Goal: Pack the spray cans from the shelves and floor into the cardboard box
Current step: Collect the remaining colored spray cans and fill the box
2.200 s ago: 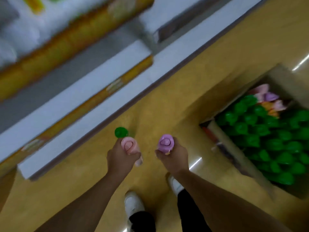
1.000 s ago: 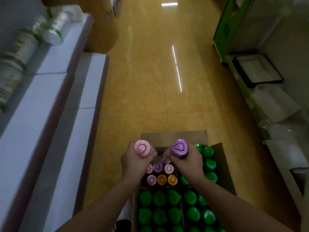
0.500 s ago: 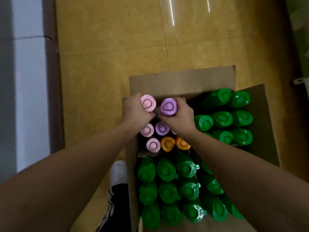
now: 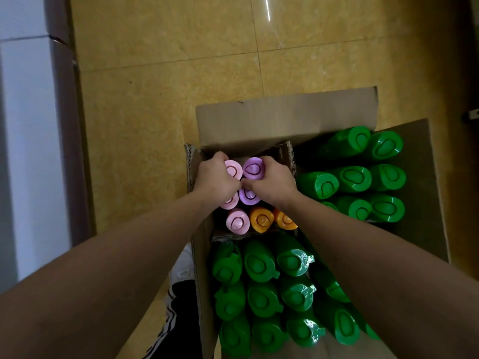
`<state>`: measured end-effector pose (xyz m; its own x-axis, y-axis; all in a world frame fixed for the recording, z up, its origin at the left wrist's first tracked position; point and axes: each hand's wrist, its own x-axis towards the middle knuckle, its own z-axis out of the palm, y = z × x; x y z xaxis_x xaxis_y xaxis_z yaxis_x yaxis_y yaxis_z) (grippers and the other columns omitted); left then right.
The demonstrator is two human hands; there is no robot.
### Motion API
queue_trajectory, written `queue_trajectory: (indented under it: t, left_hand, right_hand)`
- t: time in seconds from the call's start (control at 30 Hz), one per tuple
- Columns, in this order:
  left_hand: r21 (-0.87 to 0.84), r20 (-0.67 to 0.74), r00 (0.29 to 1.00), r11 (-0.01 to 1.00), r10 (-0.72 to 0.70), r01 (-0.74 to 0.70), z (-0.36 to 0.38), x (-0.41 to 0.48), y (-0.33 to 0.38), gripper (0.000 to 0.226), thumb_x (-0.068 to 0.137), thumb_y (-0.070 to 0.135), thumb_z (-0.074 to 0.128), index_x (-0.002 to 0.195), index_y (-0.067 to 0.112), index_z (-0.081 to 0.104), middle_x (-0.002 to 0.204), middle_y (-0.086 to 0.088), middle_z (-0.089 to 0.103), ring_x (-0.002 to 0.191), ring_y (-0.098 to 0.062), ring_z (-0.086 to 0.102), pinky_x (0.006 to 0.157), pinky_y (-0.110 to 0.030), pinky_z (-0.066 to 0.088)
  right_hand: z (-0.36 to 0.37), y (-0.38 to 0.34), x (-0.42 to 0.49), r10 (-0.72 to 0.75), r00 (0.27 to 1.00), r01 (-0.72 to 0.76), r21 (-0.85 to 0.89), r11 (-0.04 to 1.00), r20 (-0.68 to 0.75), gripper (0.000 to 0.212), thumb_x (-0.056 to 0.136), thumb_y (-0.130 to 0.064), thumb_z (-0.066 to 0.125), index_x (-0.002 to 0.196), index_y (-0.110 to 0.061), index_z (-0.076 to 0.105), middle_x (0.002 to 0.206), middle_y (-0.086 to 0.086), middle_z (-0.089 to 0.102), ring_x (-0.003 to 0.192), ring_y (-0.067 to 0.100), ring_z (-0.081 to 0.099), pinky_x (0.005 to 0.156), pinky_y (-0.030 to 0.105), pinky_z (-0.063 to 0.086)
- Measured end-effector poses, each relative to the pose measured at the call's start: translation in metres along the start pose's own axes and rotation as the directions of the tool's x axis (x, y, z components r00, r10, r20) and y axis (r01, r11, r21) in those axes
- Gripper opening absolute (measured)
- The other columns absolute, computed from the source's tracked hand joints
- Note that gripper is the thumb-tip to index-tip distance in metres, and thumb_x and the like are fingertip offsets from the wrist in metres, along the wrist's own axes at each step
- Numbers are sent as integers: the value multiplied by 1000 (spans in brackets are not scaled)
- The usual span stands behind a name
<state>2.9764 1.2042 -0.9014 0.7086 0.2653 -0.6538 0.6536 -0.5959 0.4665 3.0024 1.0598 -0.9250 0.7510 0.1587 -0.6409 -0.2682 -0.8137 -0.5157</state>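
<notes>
An open cardboard box [image 4: 285,117] stands on the floor below me, packed with upright spray cans. My left hand [image 4: 216,178] is shut on a pink-capped can [image 4: 234,169] in the box's far left corner. Beside it, my right hand [image 4: 273,181] is shut on a purple-capped can [image 4: 254,168]. Both cans sit low inside the far left compartment, behind other pink, purple [image 4: 249,196] and orange-capped cans [image 4: 261,219]. Green-capped cans [image 4: 259,263] fill the near part and the right side of the box.
White shelf units [image 4: 31,141] with a brown base run along the left. Yellow tiled floor [image 4: 166,99] lies beyond and left of the box. My white shoe [image 4: 182,268] and dark trouser leg are next to the box's left wall.
Both hands have lowered the pink and purple cans further into the box's far left corner. The camera has tilted down and come closer to the box.
</notes>
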Motion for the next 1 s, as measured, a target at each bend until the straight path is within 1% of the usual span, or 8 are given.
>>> queue_trajectory:
  t: [0.13,0.23,0.33,0.5,0.6,0.67,0.83,1.0]
  left_hand:
    - [-4,25,999,999,-32,33,2,-6,2,71,78,12,79,141,11,47,132,-14,58,121,-33,55,91,-34,46]
    - [-30,23,999,999,-40,41,1,-16,2,80,80,16,80,149,14,40,141,-12,55,129,-31,51,101,-37,44]
    - [-66,-33,998,997,-44,42,-2,-34,7,81,83,23,77,153,18,37,147,-9,51,134,-28,48,107,-37,40]
    - [-139,-193,981,990,-29,2,-12,-84,23,73,86,23,74,151,20,42,148,-5,52,136,-24,47,106,-32,38]
    - [-214,-339,940,976,-30,-46,-24,-131,33,64,85,24,76,144,24,52,137,-1,62,124,-20,56,88,-23,40]
    - [-240,-422,906,969,-47,-61,-30,-167,37,62,84,22,75,142,26,54,133,-2,64,121,-22,58,85,-20,36]
    - [-292,-521,839,956,-158,-1,-30,-254,24,79,80,39,77,150,22,43,148,-9,50,135,-26,47,106,-32,38]
    - [-365,-630,740,931,-237,-13,-4,-345,-27,76,86,39,73,152,26,37,154,0,40,140,-19,37,113,-36,35]
  right_hand:
    - [-4,0,-4,5,1000,-5,-16,1000,24,54,81,-41,75,128,-22,56,118,1,66,108,25,61,81,31,45]
    - [-13,0,-15,-36,999,36,-17,999,-7,52,78,-31,75,126,-23,57,115,3,68,107,27,62,84,34,49]
    - [-28,-2,-32,-104,994,102,-29,994,-45,54,76,-28,77,126,-24,58,116,2,69,108,26,63,91,41,53]
    - [-62,-13,-65,-247,967,241,-92,966,-63,54,76,-26,77,127,-19,61,117,5,69,110,28,62,90,37,52]
    - [-85,-24,-93,-348,935,334,-151,930,-75,56,78,-28,76,130,-19,60,120,8,68,112,30,61,89,37,52]
    - [-99,-32,-120,-406,913,390,-195,900,-48,64,78,-31,76,137,-20,55,126,10,65,115,32,59,93,41,51]
    - [-109,-50,-199,-559,828,553,-239,798,46,55,76,-32,72,128,-20,59,117,6,65,109,31,58,87,39,49]
    - [-54,-53,-277,-638,748,662,-273,698,183,77,73,-43,70,142,-17,50,134,7,58,124,28,51,99,38,46]
